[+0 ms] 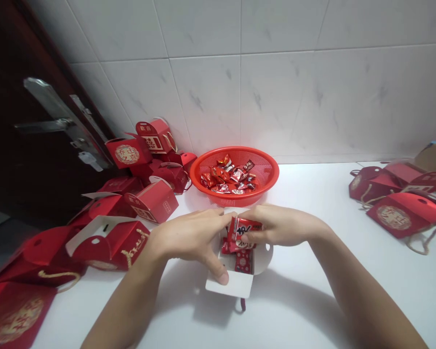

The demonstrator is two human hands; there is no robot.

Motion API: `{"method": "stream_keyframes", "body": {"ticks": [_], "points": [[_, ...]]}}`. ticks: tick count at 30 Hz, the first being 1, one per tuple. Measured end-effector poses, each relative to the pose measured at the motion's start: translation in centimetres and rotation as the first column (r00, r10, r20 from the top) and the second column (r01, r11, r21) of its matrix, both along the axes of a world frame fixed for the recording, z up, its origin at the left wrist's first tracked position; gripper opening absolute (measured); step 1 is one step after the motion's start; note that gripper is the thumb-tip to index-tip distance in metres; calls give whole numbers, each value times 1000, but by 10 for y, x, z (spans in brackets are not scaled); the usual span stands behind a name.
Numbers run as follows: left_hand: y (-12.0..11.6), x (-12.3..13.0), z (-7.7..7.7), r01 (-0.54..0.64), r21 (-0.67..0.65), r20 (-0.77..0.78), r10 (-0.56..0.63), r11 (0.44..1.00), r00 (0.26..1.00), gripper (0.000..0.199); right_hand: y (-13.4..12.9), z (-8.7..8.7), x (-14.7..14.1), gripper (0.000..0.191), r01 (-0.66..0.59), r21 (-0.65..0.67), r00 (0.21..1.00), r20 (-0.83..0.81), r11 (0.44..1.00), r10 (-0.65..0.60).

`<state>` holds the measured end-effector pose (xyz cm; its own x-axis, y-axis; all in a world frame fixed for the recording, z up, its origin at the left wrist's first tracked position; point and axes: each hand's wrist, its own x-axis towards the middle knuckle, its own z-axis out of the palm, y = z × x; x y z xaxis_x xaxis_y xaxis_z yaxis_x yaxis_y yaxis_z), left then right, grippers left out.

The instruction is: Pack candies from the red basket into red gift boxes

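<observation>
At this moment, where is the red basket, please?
In the head view, the red basket stands near the middle, on the white table, just beyond the left hand and right hand, with red boxes to its left.

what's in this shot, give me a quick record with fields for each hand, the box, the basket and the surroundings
left hand: at the open box, thumb on its white flap
right hand: holding a red packet at the box's opening
box contents: more red wrapping visible inside; count unclear
basket: red, perforated, holding wrapped pieces
left side: many red boxes, some stacked
right side: more red boxes
surface: white tabletop
</observation>
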<state>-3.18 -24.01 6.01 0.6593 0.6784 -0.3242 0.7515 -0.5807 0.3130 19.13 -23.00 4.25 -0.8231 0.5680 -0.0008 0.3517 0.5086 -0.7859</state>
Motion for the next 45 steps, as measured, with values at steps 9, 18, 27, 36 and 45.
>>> {"method": "stream_keyframes", "body": {"ticks": [9,18,27,36,45], "points": [[-1,1,1,-31,-16,-12,31,999,999,83,0,-4,-7,23,-4,15,995,97,1000,2],[-2,2,3,-6,-23,41,7,1000,999,74,0,-3,-11,26,26,-2,981,193,1000,-25],[-2,3,6,-35,-61,-17,34,998,999,76,0,-6,-16,28,50,10,978,203,999,-51],[-2,2,2,-74,-39,-79,71,996,994,88,-6,-12,-18,23,-194,27,941,288,981,178],[2,0,3,-30,-4,-7,30,1000,1000,79,-14,-5,19,28,32,201,994,93,979,-52]]}}
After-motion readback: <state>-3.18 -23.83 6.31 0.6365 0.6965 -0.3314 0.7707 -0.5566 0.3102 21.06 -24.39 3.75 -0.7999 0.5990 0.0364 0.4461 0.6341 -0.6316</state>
